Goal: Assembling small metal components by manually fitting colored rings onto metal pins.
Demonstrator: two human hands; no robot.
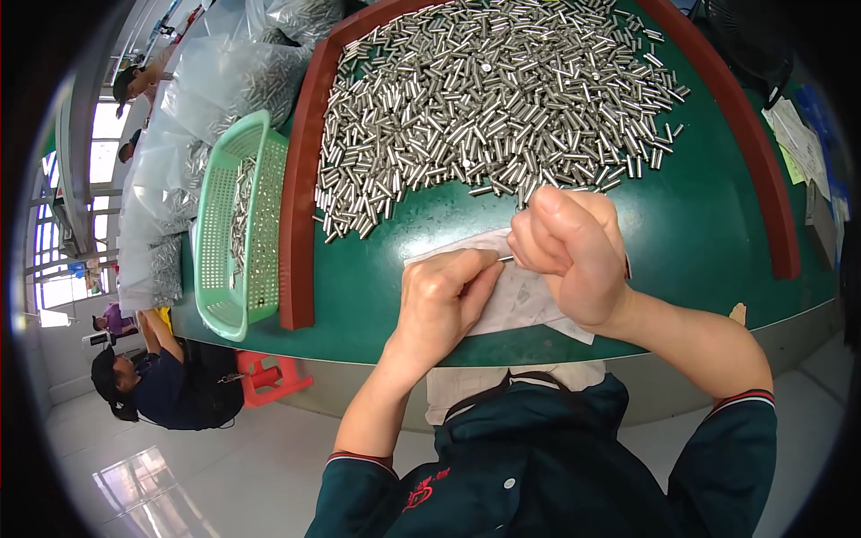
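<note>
My left hand [441,294] is closed, thumb and forefinger pinched on a thin metal rod [506,259] that shows in the short gap between my hands. My right hand [574,255] is curled into a fist, thumb uppermost, right against the rod's other end; what lies inside its fingers is hidden. Under both hands a pale, wrinkled cloth or sheet [535,303] is spread on the green tabletop [708,224]. Just beyond them lies a broad heap of short, shiny metal pins [484,99], mostly lying flat and a few on end.
Dark red rails [299,215] border the heap at its sides and back. Left of them stands a green plastic basket [212,233] with pins inside. Clear bags of metal parts [224,81] line the far left. Papers [798,143] lie at right. A person [166,381] sits near a red stool [272,377].
</note>
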